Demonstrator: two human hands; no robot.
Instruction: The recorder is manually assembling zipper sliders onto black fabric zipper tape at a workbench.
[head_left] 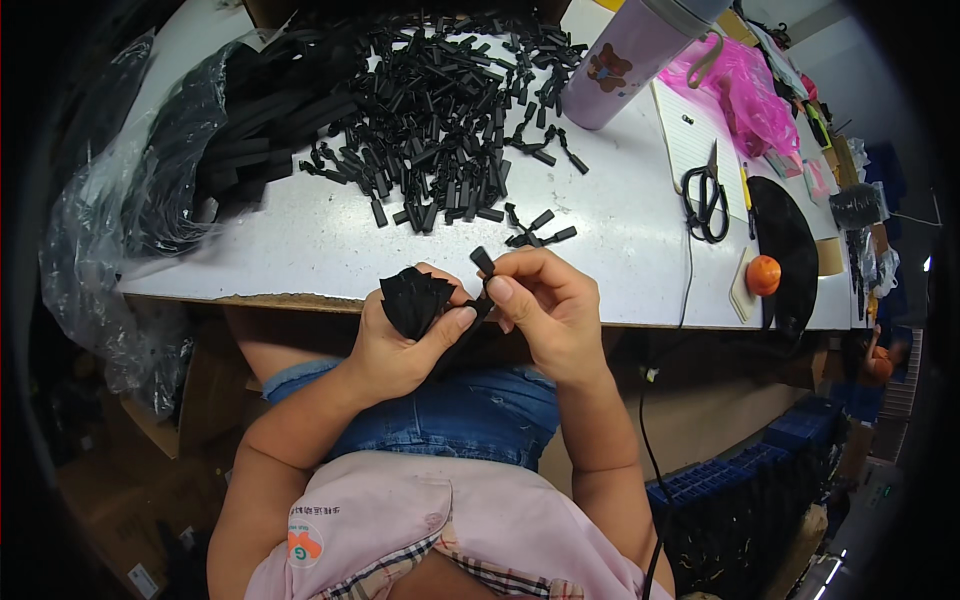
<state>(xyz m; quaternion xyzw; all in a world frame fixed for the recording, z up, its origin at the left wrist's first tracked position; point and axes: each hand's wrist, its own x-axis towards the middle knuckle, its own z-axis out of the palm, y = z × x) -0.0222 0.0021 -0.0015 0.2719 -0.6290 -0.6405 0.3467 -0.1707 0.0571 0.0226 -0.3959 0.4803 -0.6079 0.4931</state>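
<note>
My left hand [395, 358] is closed around a bundle of black fabric strips [413, 300], whose cut ends fan out above the fist. Between its thumb and forefinger one black strip runs toward the other hand. My right hand [558, 318] pinches a small black pull tab [482, 261] with a flat rectangular end. The tab and strip meet at the fingertips, where fingers partly hide the join. Both hands are close together just off the table's front edge, over my lap. Beyond them on the white table [330, 240] lies a big heap of similar black pull tabs [440, 130].
Left of the heap, a clear plastic bag [170, 170] spills more black strips [265, 110]. A lilac bottle [630, 65] stands behind right. Farther right are black scissors [706, 200] on a notepad [672, 125], a pink plastic bag [745, 95] and an orange ball-shaped object [763, 275].
</note>
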